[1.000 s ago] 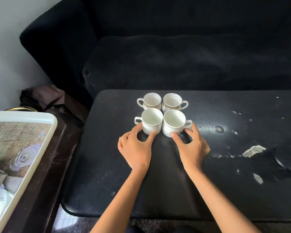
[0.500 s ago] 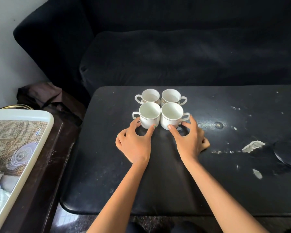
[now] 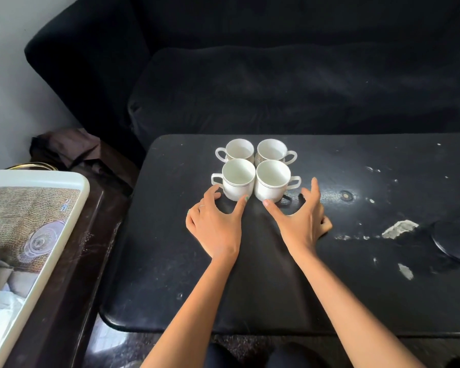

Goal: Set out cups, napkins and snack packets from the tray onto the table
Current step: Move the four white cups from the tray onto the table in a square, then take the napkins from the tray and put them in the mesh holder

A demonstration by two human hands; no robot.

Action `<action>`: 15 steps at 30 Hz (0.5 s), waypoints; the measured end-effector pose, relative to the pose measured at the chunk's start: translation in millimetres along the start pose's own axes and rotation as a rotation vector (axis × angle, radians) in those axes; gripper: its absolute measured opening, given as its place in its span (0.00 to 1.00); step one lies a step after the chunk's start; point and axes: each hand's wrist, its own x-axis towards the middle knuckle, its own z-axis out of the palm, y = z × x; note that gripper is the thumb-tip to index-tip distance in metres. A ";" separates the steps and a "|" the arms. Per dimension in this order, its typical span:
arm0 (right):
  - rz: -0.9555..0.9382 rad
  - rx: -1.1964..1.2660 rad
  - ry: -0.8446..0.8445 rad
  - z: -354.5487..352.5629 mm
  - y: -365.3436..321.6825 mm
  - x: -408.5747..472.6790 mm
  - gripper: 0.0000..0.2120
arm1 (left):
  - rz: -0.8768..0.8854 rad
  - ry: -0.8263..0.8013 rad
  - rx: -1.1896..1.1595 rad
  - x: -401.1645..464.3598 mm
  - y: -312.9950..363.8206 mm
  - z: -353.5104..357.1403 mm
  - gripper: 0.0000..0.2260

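Several white cups stand in a tight square cluster at the far middle of the black table (image 3: 170,261). My left hand (image 3: 215,227) lies spread on the table before the near-left cup (image 3: 238,179); its thumb tip touches the cup's base and its forefinger reaches under the handle. My right hand (image 3: 300,221) is spread before the near-right cup (image 3: 272,180). Its thumb tip touches that cup's base, and its forefinger stands a little right of the handle. Two more cups (image 3: 271,151) sit just behind. The white-rimmed tray (image 3: 84,189) lies at the left.
A black sofa (image 3: 276,88) runs along the table's far side. The tray rests on a dark brown side table (image 3: 72,288), with a dark cloth (image 3: 69,147) behind it. A black round disc (image 3: 457,240) lies at the table's right edge, near pale scuffs (image 3: 398,228).
My right hand's fingers have spread away from the near-right cup's handle. My left hand and the cups have barely shifted; the view has tilted slightly.
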 end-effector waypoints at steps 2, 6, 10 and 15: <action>-0.008 -0.002 -0.017 -4.4 2.7 -1.8 0.51 | 0.016 0.003 -0.017 -1.4 -0.1 -3.4 0.25; -0.075 -0.064 -0.063 -16.6 5.8 -15.5 0.49 | 0.130 -0.069 -0.005 -10.7 -4.3 -14.1 0.29; -0.173 -0.158 -0.192 -29.2 6.5 -42.2 0.45 | 0.209 -0.259 0.069 -35.6 -14.3 -29.2 0.35; -0.186 -0.124 -0.262 -53.9 -10.0 -70.0 0.40 | 0.148 -0.363 0.009 -63.0 -12.3 -65.8 0.35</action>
